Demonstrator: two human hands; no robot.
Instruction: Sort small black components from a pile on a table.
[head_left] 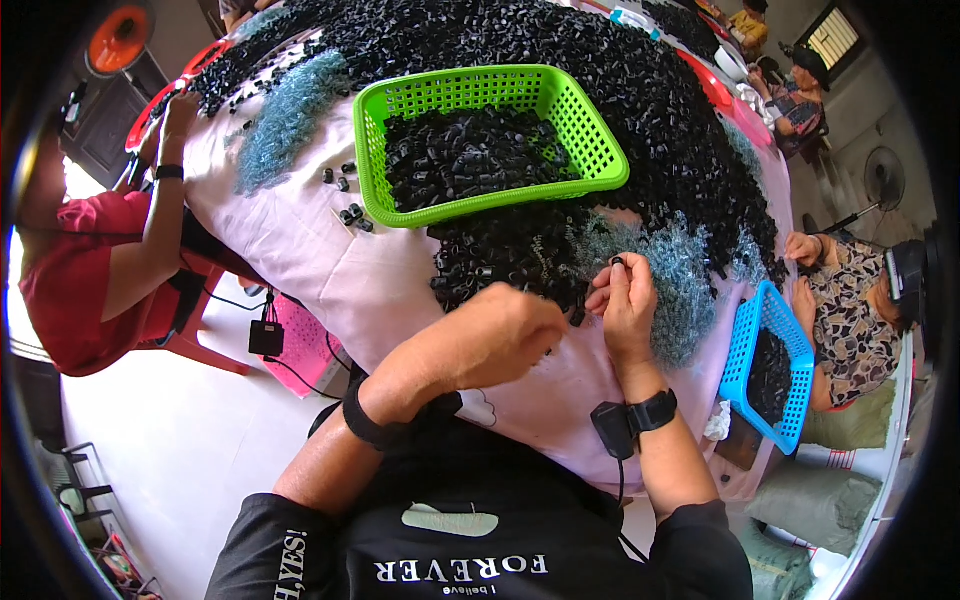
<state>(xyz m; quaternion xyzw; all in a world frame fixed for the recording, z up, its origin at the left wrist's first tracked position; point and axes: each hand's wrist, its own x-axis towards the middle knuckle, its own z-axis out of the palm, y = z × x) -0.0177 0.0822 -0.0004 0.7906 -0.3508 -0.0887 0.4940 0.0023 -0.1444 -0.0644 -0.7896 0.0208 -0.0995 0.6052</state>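
In front of my body, my left hand [505, 335] is closed, the back of it upward. Its fingers are tucked under, so what they hold is hidden. To its right, my right hand [628, 300] pinches a small black plastic piece [616, 262] between thumb and fingers. Both hands are over the near edge of a big pile of small black plastic pieces [680, 130]. A green basket [500, 205] full of the same pieces stands on the pile beyond my hands. Beside my right hand lies a heap of pale blue, stringy plastic bits [685, 290].
A pale pink cloth [320, 230] covers the table. Another bluish heap [290, 115] lies far left. A blue basket [735, 365] with black pieces stands at right, near a co-worker in a patterned top [850, 310]. A person in red [110, 250] works at left.
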